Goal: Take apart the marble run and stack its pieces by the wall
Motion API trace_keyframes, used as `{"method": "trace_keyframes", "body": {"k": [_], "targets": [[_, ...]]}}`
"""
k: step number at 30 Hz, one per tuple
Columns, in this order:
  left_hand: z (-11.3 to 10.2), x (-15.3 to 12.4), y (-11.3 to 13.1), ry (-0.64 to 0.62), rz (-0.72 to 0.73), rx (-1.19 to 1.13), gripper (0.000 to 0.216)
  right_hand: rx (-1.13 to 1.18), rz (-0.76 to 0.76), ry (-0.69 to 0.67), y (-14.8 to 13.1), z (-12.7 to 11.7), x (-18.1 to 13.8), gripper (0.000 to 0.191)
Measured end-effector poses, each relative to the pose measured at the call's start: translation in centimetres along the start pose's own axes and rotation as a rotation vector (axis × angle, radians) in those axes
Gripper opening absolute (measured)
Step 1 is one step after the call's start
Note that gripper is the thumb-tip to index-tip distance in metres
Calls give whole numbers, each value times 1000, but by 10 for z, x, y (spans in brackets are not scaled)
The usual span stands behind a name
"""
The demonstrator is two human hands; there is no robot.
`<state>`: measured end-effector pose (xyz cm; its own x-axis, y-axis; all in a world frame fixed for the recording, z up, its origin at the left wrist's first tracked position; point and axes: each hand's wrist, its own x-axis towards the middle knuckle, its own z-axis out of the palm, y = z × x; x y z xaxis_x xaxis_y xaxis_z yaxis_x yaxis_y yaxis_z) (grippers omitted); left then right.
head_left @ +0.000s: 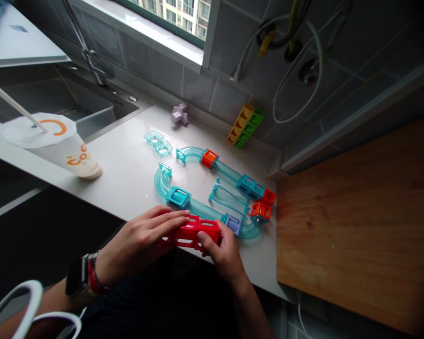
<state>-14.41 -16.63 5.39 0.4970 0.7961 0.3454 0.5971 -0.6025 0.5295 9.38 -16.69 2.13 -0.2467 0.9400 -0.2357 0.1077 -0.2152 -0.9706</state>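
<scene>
We have both hands on the red block [188,231]: our left hand [136,240] holds its left end, fingers laid over the top, and our right hand [228,254] grips its right end, thumb on the near side. Its long axis runs crosswise from hand to hand. Just beyond them on the tabletop [123,188] lies the blue track [207,210], its purple block [233,225] nearer our right hand; whether they touch, we cannot tell. Farther out, the cup [54,148] stands beyond our left hand.
</scene>
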Motion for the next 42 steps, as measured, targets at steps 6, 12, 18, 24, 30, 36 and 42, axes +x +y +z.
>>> {"method": "trace_keyframes", "body": {"k": [6, 12, 18, 24, 30, 36, 42], "targets": [[-6, 7, 1, -143, -101, -77, 64, 87, -16, 29, -4, 2, 1, 41], [-5, 20, 17, -170, -183, -46, 58, 268, -149, 9, -18, 7, 0, 64], [2, 27, 22, -11, -374, -287, 55, 429, -291, -70, -32, 2, 8, 73], [-20, 85, -14, 226, -433, -731, 47, 106, -500, -84, -26, 1, 16, 54], [-20, 210, -85, 266, -388, -1058, 45, -405, -767, -374, 14, 20, 16, 24], [16, 297, -163, 280, -468, -974, 43, -534, -816, -347, 52, 35, 28, 30], [37, 324, -210, 197, -522, -851, 58, -538, -766, -362, 58, 38, 31, 36]]}}
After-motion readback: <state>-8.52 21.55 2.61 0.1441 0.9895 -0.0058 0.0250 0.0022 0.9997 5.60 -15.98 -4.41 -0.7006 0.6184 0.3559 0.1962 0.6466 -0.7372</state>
